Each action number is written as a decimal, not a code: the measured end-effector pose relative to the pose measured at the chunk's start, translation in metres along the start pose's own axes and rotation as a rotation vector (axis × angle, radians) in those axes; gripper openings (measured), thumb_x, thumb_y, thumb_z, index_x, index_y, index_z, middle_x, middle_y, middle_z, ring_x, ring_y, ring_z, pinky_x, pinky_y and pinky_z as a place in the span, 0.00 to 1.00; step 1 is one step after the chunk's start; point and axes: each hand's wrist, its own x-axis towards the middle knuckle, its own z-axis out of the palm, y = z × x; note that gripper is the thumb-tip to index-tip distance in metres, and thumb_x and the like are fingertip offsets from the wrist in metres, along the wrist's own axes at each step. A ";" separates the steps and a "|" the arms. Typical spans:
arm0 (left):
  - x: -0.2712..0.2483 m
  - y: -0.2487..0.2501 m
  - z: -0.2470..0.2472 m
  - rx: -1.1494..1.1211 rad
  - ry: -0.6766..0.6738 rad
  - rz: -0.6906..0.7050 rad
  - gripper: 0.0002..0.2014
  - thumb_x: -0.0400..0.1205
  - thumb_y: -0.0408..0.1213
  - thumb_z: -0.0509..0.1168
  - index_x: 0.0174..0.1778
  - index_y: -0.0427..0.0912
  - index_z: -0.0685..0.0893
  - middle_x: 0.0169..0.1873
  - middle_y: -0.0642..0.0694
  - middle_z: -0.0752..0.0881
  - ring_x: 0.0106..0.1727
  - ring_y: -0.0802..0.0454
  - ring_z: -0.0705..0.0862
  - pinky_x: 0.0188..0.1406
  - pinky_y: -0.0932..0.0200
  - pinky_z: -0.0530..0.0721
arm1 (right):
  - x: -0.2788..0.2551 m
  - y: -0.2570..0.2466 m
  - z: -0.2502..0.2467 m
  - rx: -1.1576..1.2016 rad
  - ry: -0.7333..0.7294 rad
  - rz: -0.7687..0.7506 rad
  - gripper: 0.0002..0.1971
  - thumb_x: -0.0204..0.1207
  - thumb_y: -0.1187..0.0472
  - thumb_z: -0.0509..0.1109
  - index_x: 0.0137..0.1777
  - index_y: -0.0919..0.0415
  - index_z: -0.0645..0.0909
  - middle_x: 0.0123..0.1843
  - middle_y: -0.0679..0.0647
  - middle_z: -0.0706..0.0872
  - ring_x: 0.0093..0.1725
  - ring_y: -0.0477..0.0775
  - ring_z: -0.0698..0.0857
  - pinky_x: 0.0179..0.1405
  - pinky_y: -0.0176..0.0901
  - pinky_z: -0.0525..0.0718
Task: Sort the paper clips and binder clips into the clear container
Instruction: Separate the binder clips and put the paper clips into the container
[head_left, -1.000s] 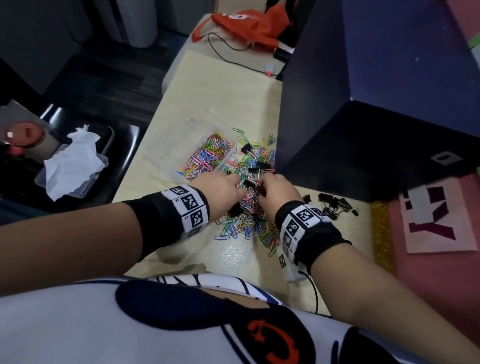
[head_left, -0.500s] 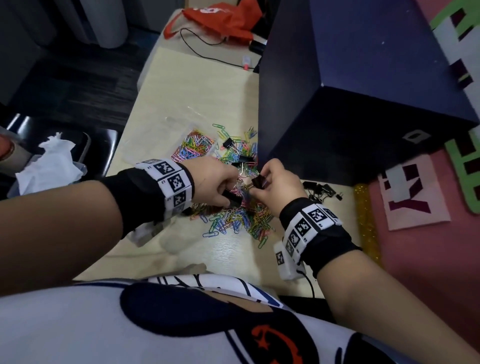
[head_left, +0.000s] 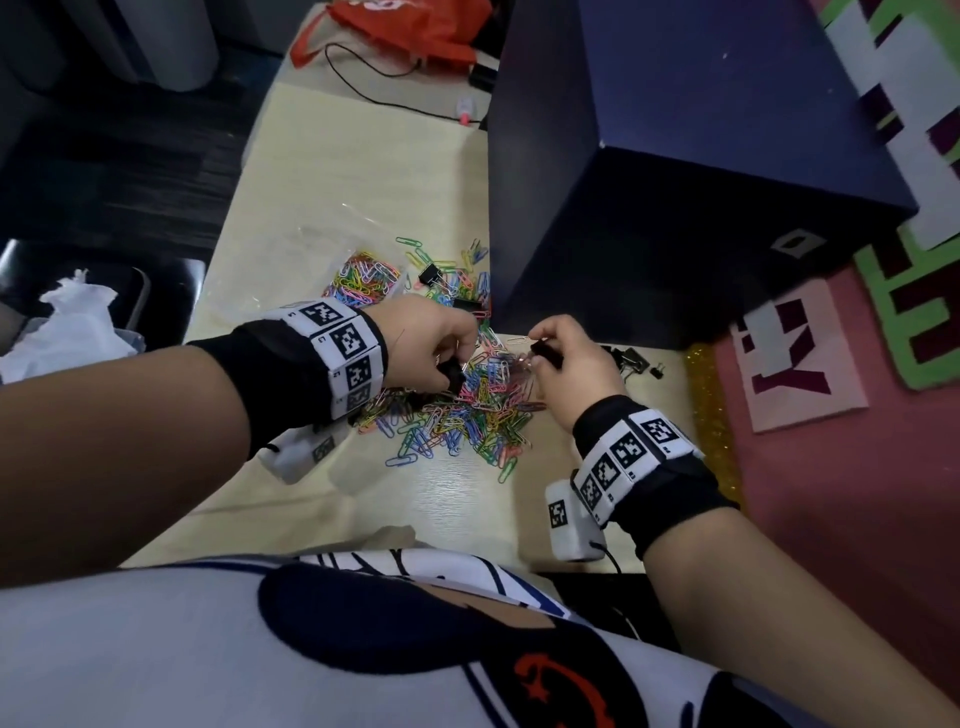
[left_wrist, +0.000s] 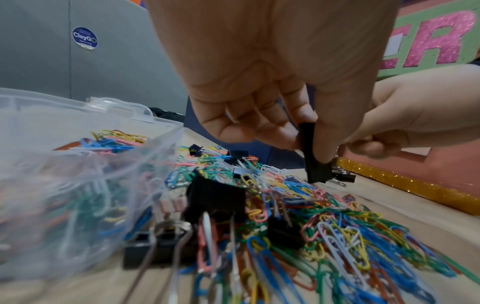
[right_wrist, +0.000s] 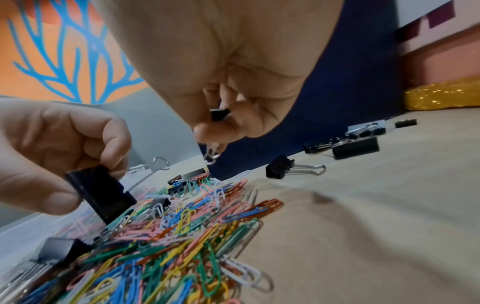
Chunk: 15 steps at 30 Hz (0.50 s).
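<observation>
Both hands are picking binder clips out of the pile: left hand (left_wrist: 262, 98) fingers are pinching a black binder clip (left_wrist: 315, 162), right hand (right_wrist: 233, 86) fingers are curling round a smaller binder clip (right_wrist: 219, 114); next, each needs carrying to the clear container (left_wrist: 109, 164).

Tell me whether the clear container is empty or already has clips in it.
Partly filled: the clear container holds coloured paper clips only, lid off. No binder clips visible inside.

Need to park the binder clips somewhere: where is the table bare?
Bare table lies beyond the clear container, toward the orange bag, and along the near edge between the paper clip pile and the person's shirt. Crowded: the pile, and the binder clip group by the dark box.
</observation>
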 end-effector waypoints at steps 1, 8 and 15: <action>0.002 0.003 0.001 0.003 0.002 0.000 0.14 0.69 0.35 0.73 0.49 0.50 0.81 0.29 0.57 0.78 0.35 0.54 0.79 0.34 0.62 0.76 | 0.000 0.003 0.000 0.020 0.013 0.016 0.11 0.79 0.64 0.65 0.55 0.47 0.77 0.54 0.50 0.85 0.48 0.54 0.87 0.52 0.49 0.86; 0.022 0.045 0.006 -0.263 0.090 -0.008 0.24 0.74 0.31 0.70 0.66 0.48 0.77 0.53 0.50 0.86 0.50 0.51 0.87 0.54 0.57 0.86 | -0.002 0.020 -0.022 0.028 0.280 0.255 0.18 0.81 0.63 0.63 0.70 0.50 0.74 0.69 0.56 0.76 0.60 0.58 0.83 0.51 0.37 0.75; 0.017 0.023 0.002 0.169 0.070 -0.138 0.17 0.78 0.35 0.65 0.63 0.50 0.81 0.58 0.46 0.82 0.58 0.46 0.82 0.55 0.52 0.81 | -0.009 0.022 -0.012 -0.175 0.197 0.294 0.21 0.81 0.57 0.64 0.73 0.56 0.70 0.74 0.60 0.66 0.54 0.61 0.83 0.44 0.42 0.77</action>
